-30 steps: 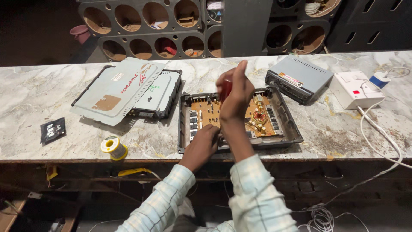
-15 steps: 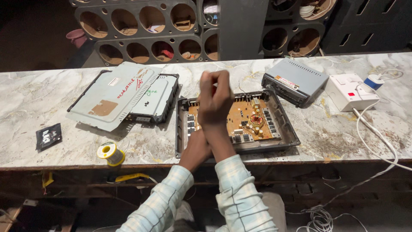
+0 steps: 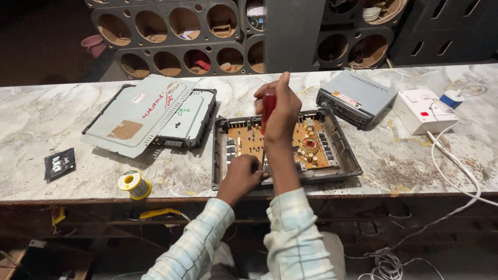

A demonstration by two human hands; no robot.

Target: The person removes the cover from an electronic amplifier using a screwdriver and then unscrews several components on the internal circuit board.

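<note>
A red-handled screwdriver stands upright over the open, orange-boarded amplifier chassis.

Single head-worn view, looking steeply down and forward from above the person's arms. Bench runs across mid-frame at arm's length, its front edge nearest the camera. Beyond it, a rack of round holes; below, floor and cables. No second view.

black sachet | counter left; tan label | grey cover

Right hand raised, fingers clenched — left hand low, fingers curled.
</note>
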